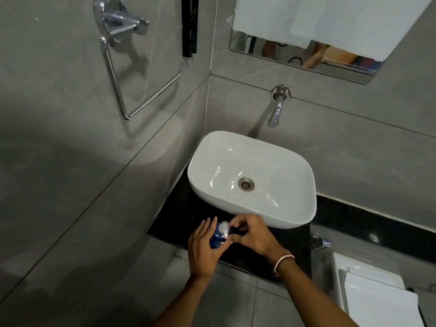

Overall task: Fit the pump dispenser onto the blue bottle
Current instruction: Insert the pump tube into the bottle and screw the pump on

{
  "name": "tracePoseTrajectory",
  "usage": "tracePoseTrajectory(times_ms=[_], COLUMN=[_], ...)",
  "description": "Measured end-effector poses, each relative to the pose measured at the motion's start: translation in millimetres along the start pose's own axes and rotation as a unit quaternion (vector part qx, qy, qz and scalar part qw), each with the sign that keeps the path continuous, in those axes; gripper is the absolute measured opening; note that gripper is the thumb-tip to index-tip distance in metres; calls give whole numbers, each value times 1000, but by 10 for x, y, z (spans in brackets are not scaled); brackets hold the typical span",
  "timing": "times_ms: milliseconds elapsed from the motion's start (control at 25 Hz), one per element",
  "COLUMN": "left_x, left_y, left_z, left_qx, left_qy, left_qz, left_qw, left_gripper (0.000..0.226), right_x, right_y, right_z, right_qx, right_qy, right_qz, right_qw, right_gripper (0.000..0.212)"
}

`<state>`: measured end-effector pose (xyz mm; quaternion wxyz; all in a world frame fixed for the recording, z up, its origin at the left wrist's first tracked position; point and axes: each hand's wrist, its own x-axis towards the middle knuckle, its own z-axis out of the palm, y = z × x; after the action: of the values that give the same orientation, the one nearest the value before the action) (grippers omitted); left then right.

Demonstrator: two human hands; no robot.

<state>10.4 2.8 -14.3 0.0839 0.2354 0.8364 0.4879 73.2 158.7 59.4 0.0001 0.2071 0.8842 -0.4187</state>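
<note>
A small blue bottle (216,240) stands on the black counter (179,223) in front of the basin. My left hand (203,249) wraps around its body from the left. On top of the bottle sits the white pump dispenser (223,228), seen from above. My right hand (251,233) comes in from the right, thumb and fingers pinching the pump at the bottle's neck. The lower part of the bottle is hidden behind my left hand.
A white vessel basin (306,185) fills the counter behind the hands, under a chrome wall tap (274,114). A chrome towel ring (132,86) hangs on the left wall. A toilet cistern (377,300) and a small valve (320,243) lie to the right.
</note>
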Motion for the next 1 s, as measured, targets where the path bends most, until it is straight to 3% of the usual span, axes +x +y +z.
tracePoseTrajectory(times_ms=[120,280,360,480,640,800,1000], left_x=[-1,-6,-7,-14,-9,-15,-12], left_y=[-7,4,-10,-33,-14,-1,5], left_z=[4,6,7,8,3,0,-5], left_qx=[-3,-3,10,26,36,31,32], left_qy=[4,9,5,2,7,4,1], left_qz=[3,-3,2,12,17,13,20], left_qw=[1000,1000,1000,1000,999,999,999], left_gripper=[79,80,79,73,72,74,72], right_x=[33,62,51,6,-8,-20,20], right_y=[-49,-57,-7,33,95,72,74], right_z=[37,113,151,220,217,200,285], right_qx=[3,29,32,36,53,38,37], right_qy=[-25,2,33,20,53,55,93], right_qz=[-21,-16,-4,-23,5,-13,2], right_qw=[999,999,999,999,997,998,995], right_gripper=[42,14,22,46,32,41,38])
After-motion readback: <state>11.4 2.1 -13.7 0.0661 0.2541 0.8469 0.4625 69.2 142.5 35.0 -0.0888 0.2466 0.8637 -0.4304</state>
